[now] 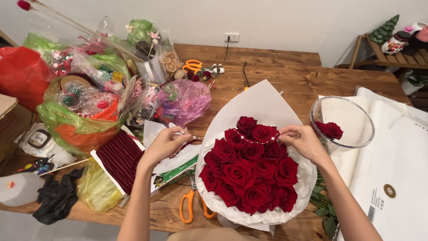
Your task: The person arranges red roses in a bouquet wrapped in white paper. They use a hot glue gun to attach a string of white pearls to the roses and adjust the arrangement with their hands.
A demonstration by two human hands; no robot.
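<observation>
Both hands are up over the bouquet of red roses [249, 172], which lies near the middle of the table in white wrapping paper [263, 100]. The left hand [166, 143] pinches one end of a thin pearl strand [256, 141] at the bouquet's left edge, fingers narrowed on it. The right hand [299, 137] pinches the other end at the far right blooms, so the strand drapes across the far row of roses. To do this well, I'd judge the strand wants even tension from both sides, enough to sit in the gaps between the heads without pressing into the petals, and level across the row.

Orange-handled scissors [191, 206] lie near the table's front edge, just left of the bouquet. A card of dark red ribbon [119, 158] sits further left, beside bags of craft trimmings [89, 107]. To the right, a glass bowl [343, 122] holds a single red rose [331, 130], with sheets of white paper [392, 165] beyond it. The wooden table [276, 60] stands against a white wall with a socket [231, 37], and a wooden shelf [392, 56] stands far right.
</observation>
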